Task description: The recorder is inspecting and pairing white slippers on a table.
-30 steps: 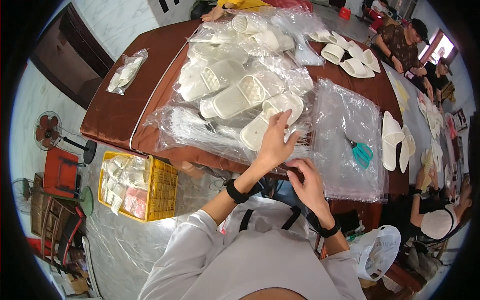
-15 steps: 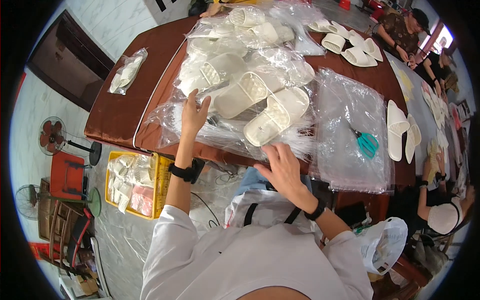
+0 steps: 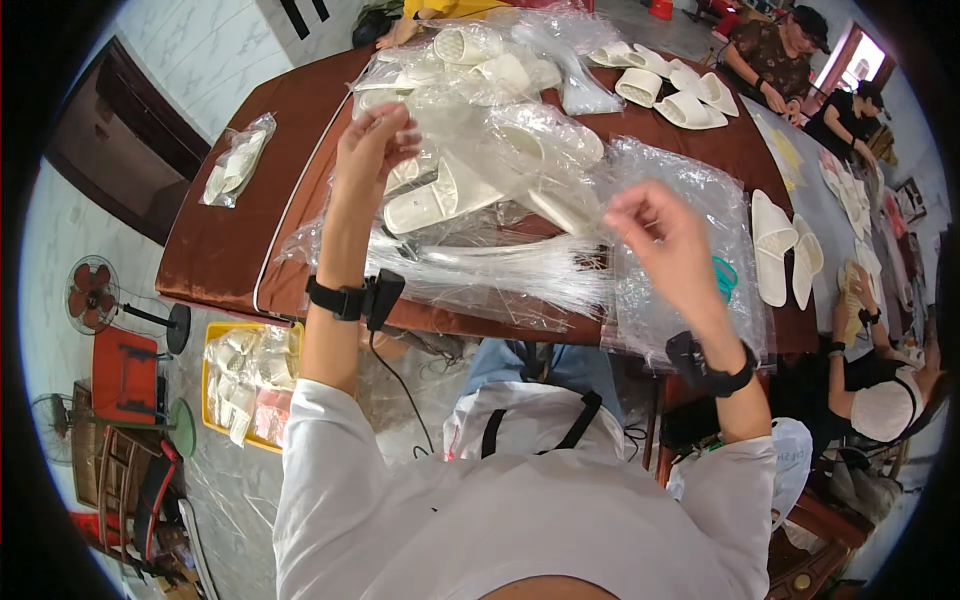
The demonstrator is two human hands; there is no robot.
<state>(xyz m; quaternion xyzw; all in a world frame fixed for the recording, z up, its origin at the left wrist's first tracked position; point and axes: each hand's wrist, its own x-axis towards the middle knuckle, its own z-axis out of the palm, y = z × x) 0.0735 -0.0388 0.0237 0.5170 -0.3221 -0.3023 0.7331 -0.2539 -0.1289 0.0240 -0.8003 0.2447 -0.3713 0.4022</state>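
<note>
Both my hands are raised over the near side of a pile of pale cream slippers in clear plastic bags (image 3: 480, 75). My left hand (image 3: 375, 150) is curled closed at the pile's left edge. Clear film lies right by its fingertips, but what they hold cannot be made out. To the right, my right hand (image 3: 655, 235) is closed in a pinch beside the pile, its contents too fine to see. Between the hands lie a cream slipper (image 3: 425, 205) and another slipper (image 3: 560, 205), partly under shiny film. A bundle of thin white strips (image 3: 510, 270) lies nearer me.
Flat clear bags (image 3: 650, 320) lie at right, with teal-handled scissors (image 3: 724, 278) partly behind my right hand. Loose slippers (image 3: 775, 240) lie farther right. A bagged pair (image 3: 238, 165) sits at left. A yellow crate (image 3: 208, 385) stands below the table (image 3: 200, 250). People work nearby.
Both hands have risen and moved farther over the table, their fingers now closed. The two near slippers have shifted away from me, uncovering more of the white strips. The view has moved slightly.
</note>
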